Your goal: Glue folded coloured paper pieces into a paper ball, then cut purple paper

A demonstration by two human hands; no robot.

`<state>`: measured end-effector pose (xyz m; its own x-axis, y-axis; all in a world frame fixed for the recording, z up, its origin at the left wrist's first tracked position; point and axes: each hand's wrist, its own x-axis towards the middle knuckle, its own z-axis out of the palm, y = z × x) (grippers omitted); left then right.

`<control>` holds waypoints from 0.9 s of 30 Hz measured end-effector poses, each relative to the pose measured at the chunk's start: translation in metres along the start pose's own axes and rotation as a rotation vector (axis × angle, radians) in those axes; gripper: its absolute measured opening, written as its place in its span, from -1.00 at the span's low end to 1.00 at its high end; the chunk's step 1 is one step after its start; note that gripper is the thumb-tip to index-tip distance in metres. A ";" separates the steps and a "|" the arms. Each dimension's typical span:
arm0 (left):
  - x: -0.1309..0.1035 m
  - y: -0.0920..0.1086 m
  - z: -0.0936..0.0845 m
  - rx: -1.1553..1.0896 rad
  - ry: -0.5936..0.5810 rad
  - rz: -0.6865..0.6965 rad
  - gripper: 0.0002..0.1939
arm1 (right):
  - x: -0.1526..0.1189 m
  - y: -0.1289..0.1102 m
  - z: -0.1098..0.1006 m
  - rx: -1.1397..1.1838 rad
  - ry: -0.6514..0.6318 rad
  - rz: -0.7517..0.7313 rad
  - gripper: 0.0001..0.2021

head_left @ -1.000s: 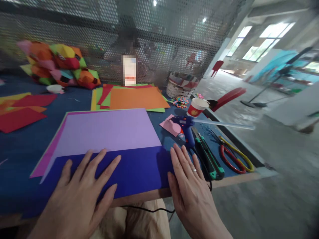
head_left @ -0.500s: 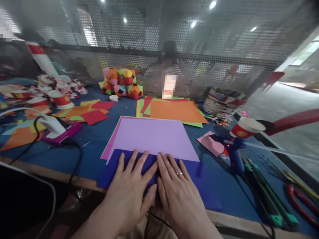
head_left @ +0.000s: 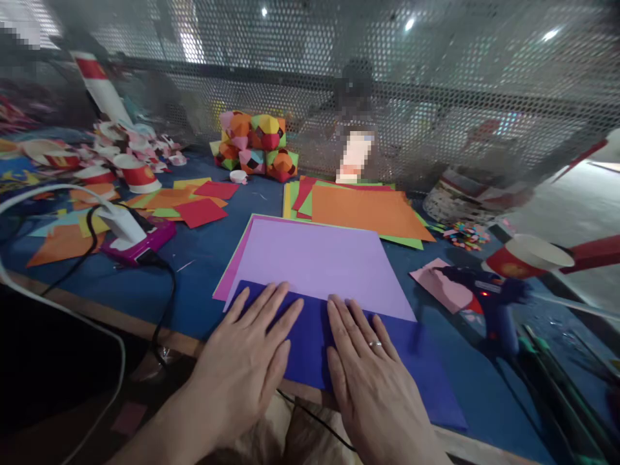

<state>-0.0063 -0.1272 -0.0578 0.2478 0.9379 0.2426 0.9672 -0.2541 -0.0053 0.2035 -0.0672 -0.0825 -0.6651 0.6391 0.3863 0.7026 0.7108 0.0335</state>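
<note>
Both my hands lie flat on a dark blue sheet of paper [head_left: 310, 336] at the table's front edge. My left hand [head_left: 247, 361] presses its left part, fingers outstretched and pointing away from me. On the right part rests my right hand [head_left: 372, 374], also open, with a ring on one finger. A gap of bare blue paper shows between the hands. The blue sheet overlaps the near end of a light purple sheet [head_left: 324, 258]. Beneath that, edges of a magenta sheet [head_left: 232, 271] stick out on the left.
Orange sheets [head_left: 363, 210] lie behind. At left are a purple power strip [head_left: 155, 240], paper scraps [head_left: 203, 213] and red paper cups [head_left: 138, 174]. Folded paper balls [head_left: 266, 132] stand at the back. On the right sit a blue glue gun [head_left: 501, 310] and a paper cup [head_left: 526, 258].
My hands have spread apart across the blue sheet, the left going left and the right going right. The view has shifted somewhat, moving the table's contents in frame.
</note>
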 end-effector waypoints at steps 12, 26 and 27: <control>-0.014 -0.023 0.003 0.046 0.049 0.119 -0.05 | 0.014 -0.006 -0.020 0.100 -0.287 0.079 -0.42; -0.007 -0.037 -0.001 0.159 -0.050 0.276 -0.35 | 0.014 -0.004 -0.035 0.305 -0.377 0.130 -0.01; -0.009 -0.038 0.000 0.165 -0.057 0.289 -0.40 | 0.014 -0.004 -0.037 0.311 -0.392 0.133 -0.01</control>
<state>-0.0455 -0.1255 -0.0597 0.5117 0.8453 0.1538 0.8512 -0.4744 -0.2242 0.2009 -0.0715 -0.0427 -0.6621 0.7494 -0.0079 0.7185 0.6318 -0.2909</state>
